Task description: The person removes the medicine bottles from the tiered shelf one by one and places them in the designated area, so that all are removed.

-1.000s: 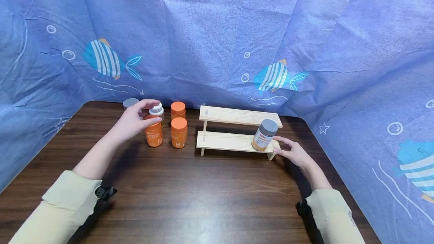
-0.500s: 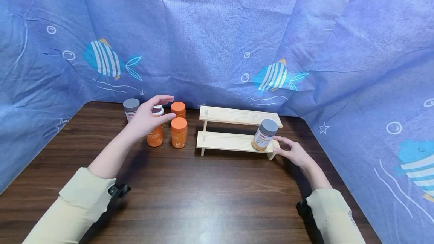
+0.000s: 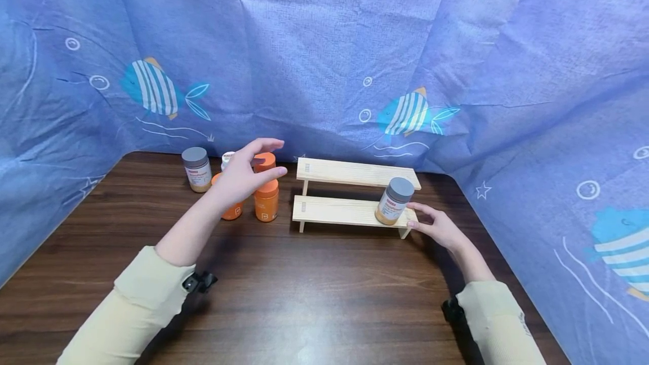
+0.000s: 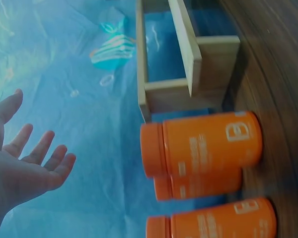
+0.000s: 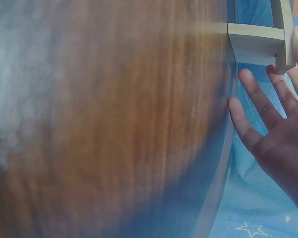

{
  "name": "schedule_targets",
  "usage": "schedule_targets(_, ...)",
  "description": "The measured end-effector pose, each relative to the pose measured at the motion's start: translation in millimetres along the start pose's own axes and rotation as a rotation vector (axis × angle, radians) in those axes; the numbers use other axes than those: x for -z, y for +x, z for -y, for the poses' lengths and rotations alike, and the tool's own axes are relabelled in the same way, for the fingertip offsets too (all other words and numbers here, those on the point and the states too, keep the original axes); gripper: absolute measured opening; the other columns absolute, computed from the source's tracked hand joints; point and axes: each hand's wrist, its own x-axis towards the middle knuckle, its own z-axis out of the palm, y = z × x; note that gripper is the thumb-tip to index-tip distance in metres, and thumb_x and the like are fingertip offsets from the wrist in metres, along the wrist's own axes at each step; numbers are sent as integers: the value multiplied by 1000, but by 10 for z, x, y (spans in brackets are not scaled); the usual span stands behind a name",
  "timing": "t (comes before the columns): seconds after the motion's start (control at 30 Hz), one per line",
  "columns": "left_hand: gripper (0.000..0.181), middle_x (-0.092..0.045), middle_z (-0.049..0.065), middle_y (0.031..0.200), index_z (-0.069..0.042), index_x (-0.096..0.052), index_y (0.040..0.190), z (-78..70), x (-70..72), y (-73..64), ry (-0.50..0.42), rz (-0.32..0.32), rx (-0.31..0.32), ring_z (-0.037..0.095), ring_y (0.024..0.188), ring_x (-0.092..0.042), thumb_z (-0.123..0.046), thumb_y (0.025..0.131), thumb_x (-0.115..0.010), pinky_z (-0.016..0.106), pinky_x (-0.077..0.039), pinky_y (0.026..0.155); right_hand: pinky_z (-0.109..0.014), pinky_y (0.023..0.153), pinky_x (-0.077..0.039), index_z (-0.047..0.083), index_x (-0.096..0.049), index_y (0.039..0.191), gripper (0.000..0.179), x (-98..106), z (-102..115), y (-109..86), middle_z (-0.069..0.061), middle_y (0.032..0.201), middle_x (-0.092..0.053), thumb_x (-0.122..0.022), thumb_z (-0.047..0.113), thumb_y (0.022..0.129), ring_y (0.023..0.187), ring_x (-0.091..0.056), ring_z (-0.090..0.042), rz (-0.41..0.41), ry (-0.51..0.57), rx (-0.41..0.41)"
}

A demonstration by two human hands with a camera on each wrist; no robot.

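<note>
In the head view my left hand point(image 3: 242, 176) hovers over a group of orange bottles with nothing in it, thumb and fingers apart. The front orange bottle point(image 3: 266, 207) stands below its thumb; another orange bottle point(image 3: 265, 160) is behind, and a third orange bottle point(image 3: 232, 211) is partly hidden by the hand. A white-capped bottle point(image 3: 227, 156) shows little more than its cap. My right hand point(image 3: 436, 227) rests at the right end of a two-step wooden shelf point(image 3: 332, 211), fingers spread in the right wrist view. Beside its fingertips, a grey-lidded jar point(image 3: 391, 207) stands on the lower step.
Another grey-lidded jar point(image 3: 198, 176) stands at the back left of the dark wooden table point(image 3: 324, 297). A blue fish-print cloth point(image 3: 304, 61) hangs behind and along the sides. The upper step point(image 3: 355, 172) of the shelf rises behind the lower one.
My left hand has moved right, from over the left orange bottle and white-capped bottle towards the orange pair nearer the shelf. The left grey-lidded jar is now uncovered. My right hand stays in place.
</note>
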Motion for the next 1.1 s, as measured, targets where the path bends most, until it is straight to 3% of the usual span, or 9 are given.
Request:
schedule_targets(0.37, 48, -55, 0, 131, -20, -54, 129, -121, -270, 99, -97, -37, -70, 14, 125, -45, -23, 84, -72, 44, -37, 104, -42, 90, -42, 12, -51, 135, 57, -2, 17, 3, -17, 135, -52, -71, 30, 85, 105, -58, -29, 0, 21, -9)
schedule_targets(0.87, 52, -54, -1, 133, -18, -54, 130, -260, -787, 211, -177, 6, -131, 15, 125, -46, -26, 83, -73, 40, -40, 101, -37, 90, -42, 13, -51, 135, 56, 2, 20, -8, -15, 136, -51, -70, 31, 86, 106, -57, -27, 5, 15, -18)
schedule_targets(1.1, 51, -51, -4, 135, -20, -52, 131, -306, -1018, 253, -176, 32, -122, 15, 127, -43, -25, 85, -72, 39, -40, 103, -41, 91, -41, 14, -51, 135, 56, 10, 28, -10, -15, 136, -52, -70, 32, 85, 106, -57, -28, 4, 12, -21)
